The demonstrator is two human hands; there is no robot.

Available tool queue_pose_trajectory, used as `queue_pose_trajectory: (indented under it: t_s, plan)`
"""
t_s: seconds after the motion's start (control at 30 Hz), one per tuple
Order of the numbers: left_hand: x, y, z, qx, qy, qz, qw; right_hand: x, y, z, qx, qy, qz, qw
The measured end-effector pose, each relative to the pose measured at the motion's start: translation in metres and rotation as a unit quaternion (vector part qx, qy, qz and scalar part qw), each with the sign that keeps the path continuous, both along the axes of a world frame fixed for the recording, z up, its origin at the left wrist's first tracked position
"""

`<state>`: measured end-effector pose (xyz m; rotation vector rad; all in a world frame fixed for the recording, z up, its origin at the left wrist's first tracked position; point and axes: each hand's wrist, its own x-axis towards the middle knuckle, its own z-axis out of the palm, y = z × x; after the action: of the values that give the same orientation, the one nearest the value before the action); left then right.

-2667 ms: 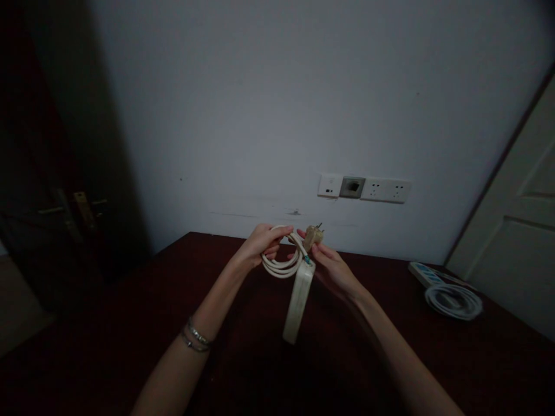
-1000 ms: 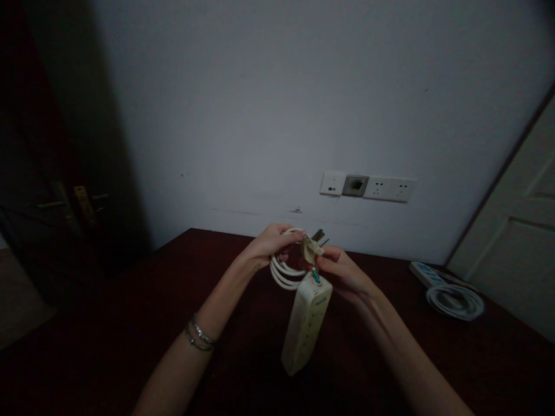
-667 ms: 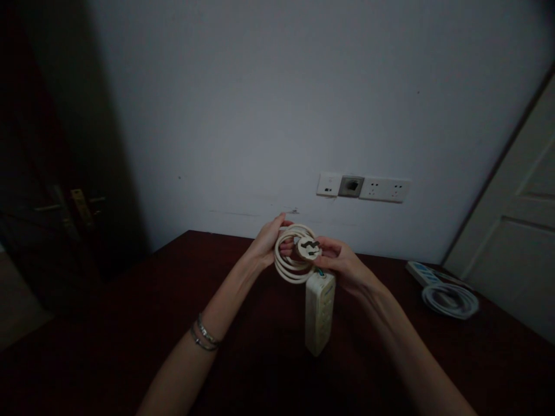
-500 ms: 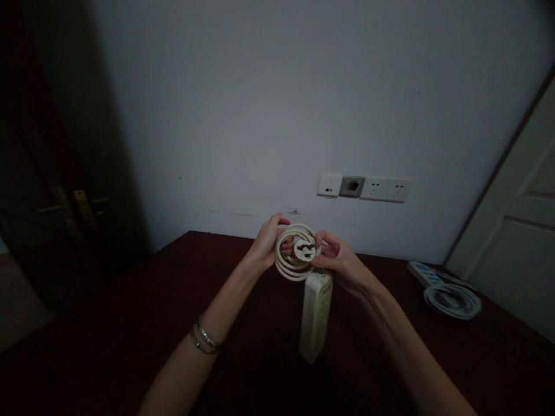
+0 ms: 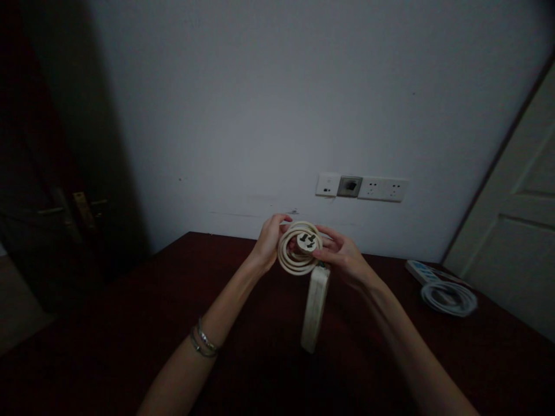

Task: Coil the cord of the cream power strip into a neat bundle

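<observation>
Between my hands is a coiled cream power cord (image 5: pixel 299 270), its loops facing me. A round three-pin plug (image 5: pixel 306 242) sits in the middle of the coil with its pins outward. My left hand (image 5: pixel 269 241) grips the coil's left side, some fingers hidden behind it. My right hand (image 5: pixel 340 254) holds the right side, its thumb near the plug and the other fingers partly behind the loops. Below the coil hangs a cream power strip (image 5: pixel 315 312), nearly upright and with a narrow side toward me.
A dark red table (image 5: pixel 208 289) stretches below, against a pale wall. Wall sockets (image 5: pixel 381 189) line up just above its far edge. To the right lie another power strip (image 5: pixel 420 271) and a coiled grey-white cable (image 5: pixel 450 299). A dark door with a handle (image 5: pixel 84 209) stands at left.
The plug has turned and shifted slightly up and right within the coil. The hanging power strip has swivelled, so its socket face shows less. My right fingers have moved further behind the coil.
</observation>
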<state>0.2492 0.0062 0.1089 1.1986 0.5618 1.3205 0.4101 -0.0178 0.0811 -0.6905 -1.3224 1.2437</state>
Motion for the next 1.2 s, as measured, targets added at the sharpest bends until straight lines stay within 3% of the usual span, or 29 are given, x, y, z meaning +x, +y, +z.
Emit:
queue_pose_trajectory:
  t_s: [0.13, 0.23, 0.43, 0.6, 0.8, 0.97, 1.2]
  plan:
    - [-0.008, 0.005, -0.004, 0.079, 0.035, -0.071, 0.994, 0.005, 0.004, -0.003, 0.004, -0.004, -0.023, 1.000]
    - [-0.015, 0.014, -0.010, 0.080, 0.027, -0.159, 0.984, 0.006, 0.007, -0.007, 0.001, 0.031, -0.028, 0.999]
    - [0.000, 0.033, -0.037, 0.045, 0.035, -0.234, 0.971, 0.010, 0.018, -0.013, -0.009, 0.087, -0.070, 0.994]
    - [0.024, 0.033, -0.052, 0.012, -0.091, -0.140, 0.986, 0.013, 0.022, -0.016, 0.007, 0.097, -0.065, 0.993]
    - [0.021, 0.025, -0.047, 0.006, -0.170, -0.158, 0.973, 0.009, 0.017, -0.015, 0.050, 0.067, -0.032, 0.996]
    - [0.016, 0.020, -0.040, 0.001, -0.165, -0.164, 0.973, 0.006, 0.015, -0.014, 0.072, 0.055, -0.027, 0.996]
    - [0.021, 0.008, -0.030, 0.031, -0.117, -0.092, 0.988, 0.014, 0.015, -0.011, 0.050, 0.005, -0.031, 0.998]
